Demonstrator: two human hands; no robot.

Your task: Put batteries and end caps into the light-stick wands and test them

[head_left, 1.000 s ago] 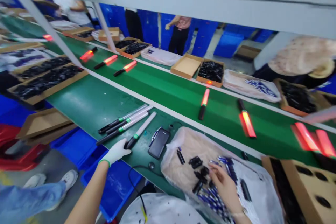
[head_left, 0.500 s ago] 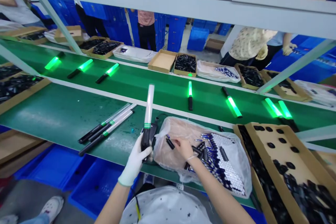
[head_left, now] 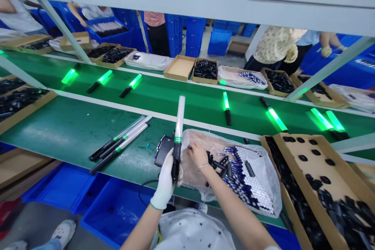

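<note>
My left hand [head_left: 166, 179], in a white glove, is wrapped round the black handle of a light stick [head_left: 179, 125]. The stick stands nearly upright, its clear tube unlit above a green band. My bare right hand [head_left: 199, 154] is closed over the left part of a plastic-lined tray [head_left: 190, 177], just right of the stick. Only the dark end of a small black piece [head_left: 190, 147] shows at its fingertips. Blue-and-silver batteries [head_left: 258, 179] and loose black parts [head_left: 225, 166] fill the tray's right side. A black box-like device [head_left: 164, 149] lies behind the left hand.
Several unlit light sticks [head_left: 120, 142] lie on the green bench [head_left: 70, 125] at left. Lit green sticks [head_left: 226, 107] rest on the belt [head_left: 164, 91] behind. Cardboard trays [head_left: 295, 164] of black parts stand at right. Blue crates [head_left: 114, 207] sit below. People stand beyond the belt.
My left hand has moved right with the light stick, uncovering the black device. My right hand has shifted slightly up and left, largely hiding the black piece. The lit sticks have moved right.
</note>
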